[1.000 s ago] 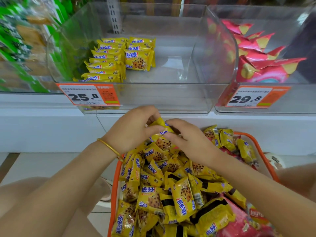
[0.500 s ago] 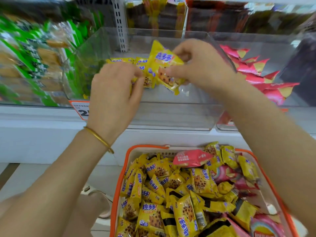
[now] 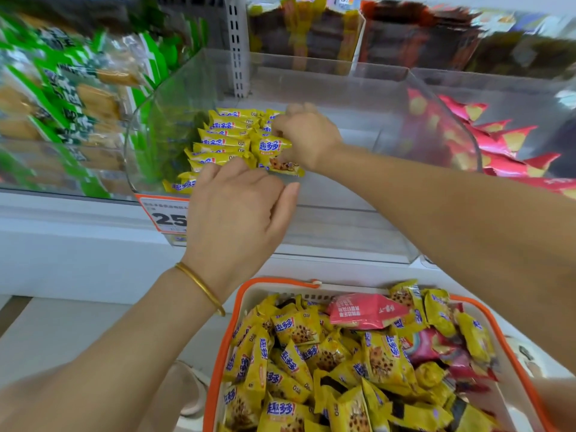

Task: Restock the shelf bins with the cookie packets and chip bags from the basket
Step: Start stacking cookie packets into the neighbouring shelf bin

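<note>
My right hand [image 3: 307, 135] reaches into the clear shelf bin [image 3: 358, 213] and pinches a yellow cookie packet [image 3: 272, 152], setting it against the rows of yellow cookie packets [image 3: 224, 135] stacked at the bin's left. At the bin's front rim my left hand [image 3: 237, 207] hovers with its fingers loosely spread and holds nothing. Below stands the orange-rimmed basket [image 3: 229, 335], full of yellow cookie packets [image 3: 296, 360] with a few pink chip bags [image 3: 363, 310] among them.
A second clear bin [image 3: 511, 98] to the right holds red chip bags [image 3: 498, 145]. Green snack packs [image 3: 62, 98] fill the bin on the left. An orange price tag [image 3: 163, 215] hangs on the front. Dark packets [image 3: 311, 29] sit on the shelf above.
Both hands rose from the basket to the bin with one cookie packet. My right hand has now lowered it onto the stack, and my left hand has let go and moved to the rim.
</note>
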`<state>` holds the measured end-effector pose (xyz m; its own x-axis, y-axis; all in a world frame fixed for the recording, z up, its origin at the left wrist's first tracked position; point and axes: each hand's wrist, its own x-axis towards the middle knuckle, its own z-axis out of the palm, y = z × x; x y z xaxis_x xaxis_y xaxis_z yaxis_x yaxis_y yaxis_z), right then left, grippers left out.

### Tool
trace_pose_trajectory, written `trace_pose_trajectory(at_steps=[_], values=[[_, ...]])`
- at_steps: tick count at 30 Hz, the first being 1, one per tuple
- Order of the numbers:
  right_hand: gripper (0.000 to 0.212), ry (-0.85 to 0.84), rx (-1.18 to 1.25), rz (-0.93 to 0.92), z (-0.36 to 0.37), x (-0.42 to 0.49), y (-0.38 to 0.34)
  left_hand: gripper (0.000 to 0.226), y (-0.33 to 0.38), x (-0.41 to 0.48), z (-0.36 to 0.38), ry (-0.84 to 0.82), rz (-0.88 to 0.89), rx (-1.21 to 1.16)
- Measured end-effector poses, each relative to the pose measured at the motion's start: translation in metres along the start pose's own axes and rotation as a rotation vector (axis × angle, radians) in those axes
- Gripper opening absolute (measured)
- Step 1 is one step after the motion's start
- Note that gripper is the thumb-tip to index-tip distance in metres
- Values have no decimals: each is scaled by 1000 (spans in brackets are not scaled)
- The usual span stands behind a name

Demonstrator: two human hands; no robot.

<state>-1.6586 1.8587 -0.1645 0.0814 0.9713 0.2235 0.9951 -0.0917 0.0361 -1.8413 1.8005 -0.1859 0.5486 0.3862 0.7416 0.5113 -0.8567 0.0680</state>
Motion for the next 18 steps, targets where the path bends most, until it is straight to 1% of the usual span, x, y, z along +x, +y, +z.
trace_pose_trajectory(at_steps=[3,9,12,14,16,17,18], values=[[44,-36,11,-14,2,-1,-1,37,0,-1,1,2,8,21],[52,-12,-45,3,-10,-6,0,37,-3,-3,0,-15,47,37],[43,20,-26,10,-30,-18,-4,33,-2,-3,-8,-17,73,-18],[31,121,65,12,-51,-39,-8,29,3,-4,-18,5,121,-63],[23,257,220,-26,-72,-80,-15,26,11,-9,-29,3,180,-119],[19,289,335,-62,-81,-105,-20,24,16,-13,-33,-22,196,-155],[14,278,477,-108,-86,-133,-24,23,19,-17,-35,-69,201,-185]])
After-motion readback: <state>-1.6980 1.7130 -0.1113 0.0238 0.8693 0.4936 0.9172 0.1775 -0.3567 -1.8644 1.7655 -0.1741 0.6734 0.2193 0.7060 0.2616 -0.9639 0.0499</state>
